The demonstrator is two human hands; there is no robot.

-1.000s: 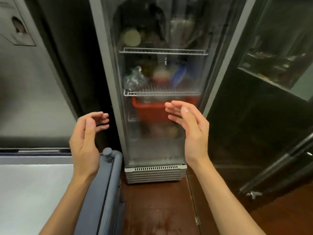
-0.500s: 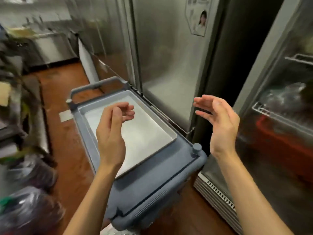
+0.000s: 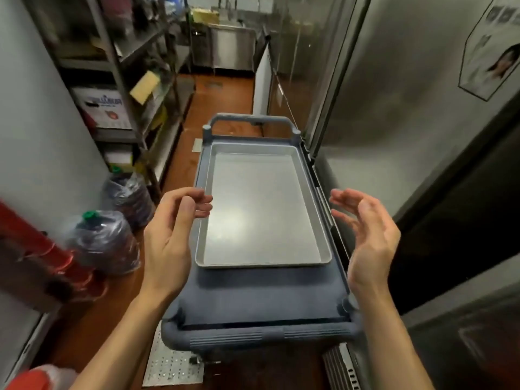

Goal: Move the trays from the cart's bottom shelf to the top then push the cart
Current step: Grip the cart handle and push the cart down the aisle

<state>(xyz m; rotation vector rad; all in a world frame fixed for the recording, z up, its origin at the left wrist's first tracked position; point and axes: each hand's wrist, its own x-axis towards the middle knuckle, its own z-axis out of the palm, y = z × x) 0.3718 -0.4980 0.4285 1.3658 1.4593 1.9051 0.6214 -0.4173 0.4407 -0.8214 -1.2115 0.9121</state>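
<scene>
A grey-blue cart (image 3: 253, 299) stands lengthwise in front of me in a narrow aisle, its far handle (image 3: 250, 119) at the top end. A flat metal tray (image 3: 261, 209) lies on the cart's top shelf. The bottom shelf is hidden under the top. My left hand (image 3: 171, 237) hovers above the cart's left edge, fingers curled and apart, holding nothing. My right hand (image 3: 365, 235) floats over the cart's right edge, palm facing left, fingers spread and empty.
Metal shelving (image 3: 135, 80) with boxes lines the left side. Bagged jugs (image 3: 107, 243) and a red object (image 3: 42, 257) sit on the floor at left. Steel fridge doors (image 3: 408, 108) run along the right. A steel counter (image 3: 230, 46) closes the far end of the brown floor (image 3: 219, 94).
My view has swung left from the glass-door fridge to face the cart head-on down the aisle. Both hands stayed raised and empty, now on either side of the tray.
</scene>
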